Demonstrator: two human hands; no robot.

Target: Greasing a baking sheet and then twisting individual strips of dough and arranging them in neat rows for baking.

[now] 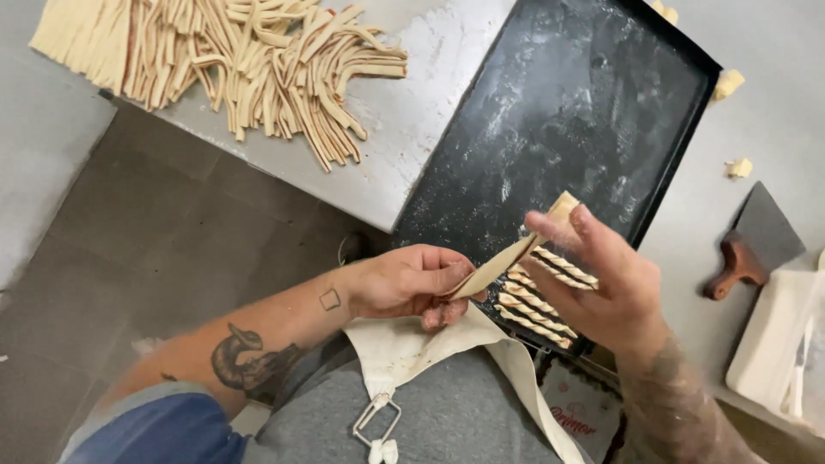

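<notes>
Nearest the camera hung a cream apron (404, 348) over a grey shirt, its lower part cut off by the frame edge. Just above it the left hand (404, 282) had its grip clenched on the near end of a dough strip (503, 262), thumb pressed over curled fingers. The right hand (601, 275) took the far end, its grip pinched round the strip's tip with the remaining fingers spread loosely; the palm hid how the tip sat between the fingers. The strip ran long and flat between the two hands, its long axis slanting from lower left up to upper right, held in the air over the near edge of a black tray (584, 94). Under the right hand several twists (537, 302) lay side by side in the tray's near corner, partly covered by that hand. Right of the tray a scraper (756, 241) with a wooden handle rested on the grey worktop (773, 129). Farthest off, a heap of cut strips (249, 60) lay on the floured worktop, its top cut off.
</notes>
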